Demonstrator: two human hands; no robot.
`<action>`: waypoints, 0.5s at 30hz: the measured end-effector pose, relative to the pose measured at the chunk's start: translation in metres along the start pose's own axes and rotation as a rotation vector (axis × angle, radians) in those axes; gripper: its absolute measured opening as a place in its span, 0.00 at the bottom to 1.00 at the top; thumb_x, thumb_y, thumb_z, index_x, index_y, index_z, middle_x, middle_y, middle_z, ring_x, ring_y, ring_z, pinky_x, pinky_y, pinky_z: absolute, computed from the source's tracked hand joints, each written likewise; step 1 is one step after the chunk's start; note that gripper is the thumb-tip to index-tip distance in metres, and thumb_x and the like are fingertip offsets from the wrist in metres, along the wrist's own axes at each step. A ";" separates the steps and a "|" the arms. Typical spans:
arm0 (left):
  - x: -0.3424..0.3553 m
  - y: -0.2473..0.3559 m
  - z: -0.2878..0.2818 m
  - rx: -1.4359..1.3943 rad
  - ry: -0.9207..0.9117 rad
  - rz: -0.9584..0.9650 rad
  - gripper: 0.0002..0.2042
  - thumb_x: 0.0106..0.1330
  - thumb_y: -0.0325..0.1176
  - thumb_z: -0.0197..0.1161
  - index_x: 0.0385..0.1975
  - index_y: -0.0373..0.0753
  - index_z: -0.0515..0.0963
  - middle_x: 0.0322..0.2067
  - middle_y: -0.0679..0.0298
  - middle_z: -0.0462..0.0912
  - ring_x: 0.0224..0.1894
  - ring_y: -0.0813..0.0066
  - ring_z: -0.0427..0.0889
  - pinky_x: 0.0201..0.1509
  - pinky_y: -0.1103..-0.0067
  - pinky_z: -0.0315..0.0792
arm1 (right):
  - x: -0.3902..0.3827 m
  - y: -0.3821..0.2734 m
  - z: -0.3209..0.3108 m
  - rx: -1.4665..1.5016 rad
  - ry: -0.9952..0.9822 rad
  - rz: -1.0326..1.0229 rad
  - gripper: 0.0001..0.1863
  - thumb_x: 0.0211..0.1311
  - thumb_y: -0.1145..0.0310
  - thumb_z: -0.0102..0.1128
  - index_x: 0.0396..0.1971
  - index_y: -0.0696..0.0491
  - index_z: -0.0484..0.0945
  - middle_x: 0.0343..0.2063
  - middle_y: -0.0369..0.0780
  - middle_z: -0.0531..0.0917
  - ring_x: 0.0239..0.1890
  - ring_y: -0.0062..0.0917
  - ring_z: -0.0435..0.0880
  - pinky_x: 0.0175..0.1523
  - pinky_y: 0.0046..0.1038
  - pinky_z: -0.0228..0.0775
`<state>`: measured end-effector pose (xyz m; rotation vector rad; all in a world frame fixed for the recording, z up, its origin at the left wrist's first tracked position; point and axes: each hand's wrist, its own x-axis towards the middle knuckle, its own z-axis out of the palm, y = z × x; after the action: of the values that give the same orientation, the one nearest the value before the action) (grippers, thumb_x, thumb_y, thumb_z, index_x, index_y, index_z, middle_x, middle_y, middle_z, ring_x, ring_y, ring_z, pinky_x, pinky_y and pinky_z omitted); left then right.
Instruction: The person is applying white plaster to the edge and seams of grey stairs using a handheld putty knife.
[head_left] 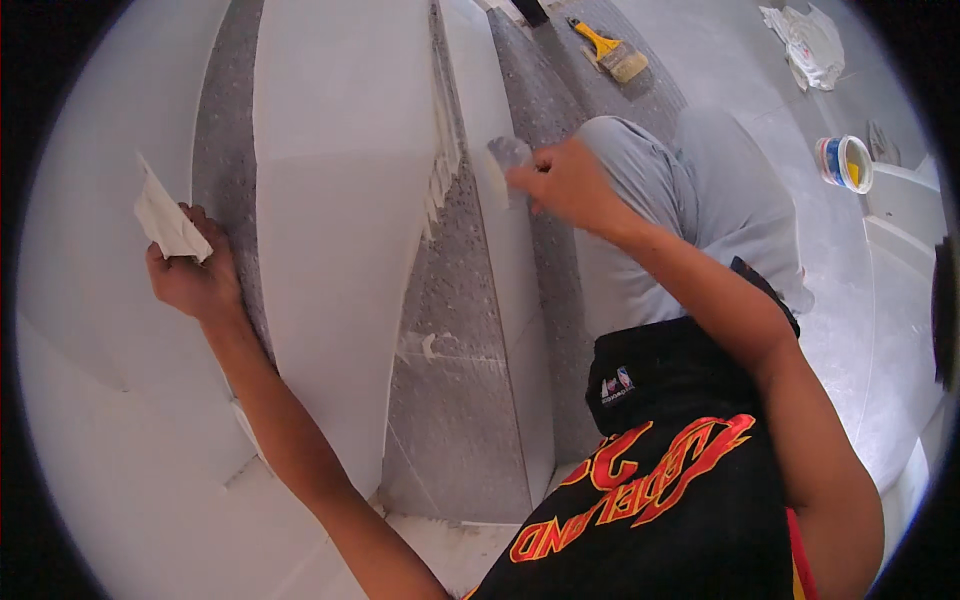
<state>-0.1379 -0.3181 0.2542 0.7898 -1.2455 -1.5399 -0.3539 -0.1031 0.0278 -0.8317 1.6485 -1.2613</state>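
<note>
My left hand [195,270] is closed round a flat piece coated with cream-white putty [170,217], held up at the left; what lies beneath the coating is hidden. My right hand [575,185] pinches a small scraper [510,160] with a pale, blurred blade, at the white face [515,260] of a step-like edge. Between my hands lies a broad white panel [340,170] on grey speckled stone [450,290]. A ragged ridge of white putty [442,175] runs along the panel's right edge, and a small putty smear [430,347] marks the stone nearer me.
A yellow-handled paintbrush [610,50] lies on the stone at the far right. Beyond my bent, grey-trousered knees [690,190] stand a small white tub [843,165] with something yellow inside and a crumpled white sheet [808,45]. A white wall [110,330] rises along the left.
</note>
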 end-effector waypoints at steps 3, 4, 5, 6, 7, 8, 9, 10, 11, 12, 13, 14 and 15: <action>0.005 0.001 -0.009 0.045 -0.042 0.039 0.14 0.56 0.29 0.40 0.37 0.25 0.66 0.31 0.52 0.70 0.30 0.64 0.70 0.26 0.76 0.66 | -0.014 -0.005 0.018 -0.142 -0.006 -0.039 0.18 0.45 0.60 0.55 0.17 0.63 0.76 0.13 0.46 0.76 0.13 0.30 0.74 0.23 0.28 0.65; 0.009 0.001 -0.012 0.043 -0.128 0.024 0.15 0.57 0.29 0.40 0.37 0.24 0.67 0.32 0.52 0.70 0.31 0.63 0.71 0.27 0.75 0.66 | -0.016 -0.005 0.028 -0.222 0.123 -0.163 0.18 0.44 0.59 0.55 0.16 0.63 0.75 0.14 0.47 0.76 0.15 0.34 0.74 0.25 0.31 0.65; 0.012 0.001 -0.015 0.042 -0.214 0.010 0.15 0.57 0.29 0.40 0.37 0.24 0.67 0.33 0.52 0.71 0.32 0.62 0.71 0.28 0.74 0.66 | -0.019 -0.005 0.036 -0.302 0.252 -0.289 0.19 0.44 0.59 0.54 0.14 0.64 0.74 0.14 0.49 0.75 0.17 0.38 0.74 0.26 0.33 0.65; 0.011 0.003 -0.019 0.045 -0.208 0.010 0.15 0.57 0.29 0.40 0.37 0.24 0.67 0.33 0.52 0.71 0.32 0.62 0.71 0.28 0.74 0.66 | -0.025 -0.013 0.045 -0.299 0.246 -0.289 0.19 0.44 0.59 0.54 0.14 0.64 0.74 0.14 0.49 0.75 0.17 0.38 0.74 0.26 0.33 0.65; 0.011 0.003 -0.021 0.017 -0.271 -0.013 0.15 0.57 0.29 0.40 0.38 0.24 0.67 0.33 0.51 0.71 0.32 0.62 0.71 0.28 0.74 0.65 | -0.032 -0.022 0.050 -0.285 0.208 -0.255 0.20 0.43 0.58 0.53 0.14 0.64 0.73 0.16 0.52 0.74 0.22 0.42 0.74 0.30 0.36 0.66; 0.010 0.004 -0.023 -0.012 -0.334 -0.037 0.15 0.56 0.28 0.40 0.39 0.24 0.67 0.34 0.51 0.71 0.32 0.62 0.71 0.28 0.74 0.65 | -0.038 -0.030 0.052 -0.271 0.170 -0.220 0.21 0.42 0.57 0.52 0.13 0.64 0.72 0.19 0.56 0.73 0.26 0.46 0.74 0.33 0.38 0.67; 0.009 0.004 -0.023 -0.015 -0.333 -0.035 0.15 0.56 0.28 0.40 0.39 0.24 0.67 0.34 0.51 0.71 0.32 0.62 0.71 0.28 0.74 0.65 | -0.044 -0.034 0.047 -0.274 0.170 -0.222 0.21 0.42 0.57 0.52 0.13 0.64 0.72 0.19 0.56 0.73 0.26 0.46 0.74 0.33 0.38 0.67; 0.007 0.004 -0.018 0.010 -0.220 -0.009 0.15 0.56 0.28 0.41 0.39 0.25 0.66 0.34 0.52 0.71 0.33 0.62 0.72 0.30 0.74 0.67 | -0.051 -0.037 0.038 -0.207 0.082 -0.165 0.20 0.42 0.58 0.52 0.13 0.64 0.72 0.19 0.56 0.72 0.26 0.46 0.74 0.33 0.38 0.66; 0.004 0.003 -0.014 0.035 -0.106 0.017 0.14 0.56 0.28 0.42 0.39 0.25 0.66 0.34 0.52 0.72 0.33 0.62 0.73 0.32 0.73 0.69 | -0.055 -0.037 0.033 -0.140 -0.008 -0.108 0.20 0.42 0.59 0.52 0.14 0.65 0.72 0.19 0.57 0.72 0.26 0.47 0.74 0.33 0.38 0.66; 0.002 -0.002 -0.004 0.034 -0.110 0.024 0.14 0.56 0.28 0.42 0.39 0.25 0.66 0.34 0.52 0.72 0.33 0.62 0.73 0.32 0.73 0.69 | -0.048 -0.034 0.027 -0.141 -0.004 -0.115 0.20 0.42 0.59 0.52 0.14 0.65 0.72 0.19 0.57 0.72 0.26 0.47 0.74 0.33 0.38 0.66; 0.000 -0.009 0.006 0.471 0.003 0.251 0.14 0.56 0.29 0.40 0.38 0.25 0.66 0.32 0.53 0.70 0.29 0.67 0.68 0.28 0.76 0.65 | -0.036 -0.029 0.022 -0.165 0.055 -0.052 0.19 0.42 0.59 0.52 0.14 0.64 0.72 0.20 0.56 0.72 0.26 0.46 0.74 0.33 0.38 0.66; -0.002 -0.012 0.012 0.906 0.123 0.478 0.15 0.57 0.30 0.37 0.36 0.25 0.65 0.30 0.54 0.69 0.26 0.71 0.64 0.24 0.79 0.62 | -0.029 -0.025 0.020 -0.190 0.115 0.010 0.19 0.41 0.59 0.53 0.13 0.64 0.72 0.21 0.56 0.72 0.27 0.46 0.74 0.33 0.38 0.65; -0.001 -0.013 0.014 0.899 0.122 0.482 0.15 0.57 0.30 0.37 0.36 0.25 0.65 0.30 0.54 0.69 0.26 0.71 0.64 0.24 0.79 0.62 | -0.030 -0.022 0.026 -0.194 0.120 0.007 0.19 0.41 0.59 0.53 0.13 0.64 0.72 0.21 0.56 0.72 0.27 0.46 0.74 0.33 0.38 0.65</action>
<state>-0.1542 -0.3127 0.2453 1.0087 -1.8820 -0.4938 -0.3183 -0.0924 0.0535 -0.8802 1.8917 -1.1791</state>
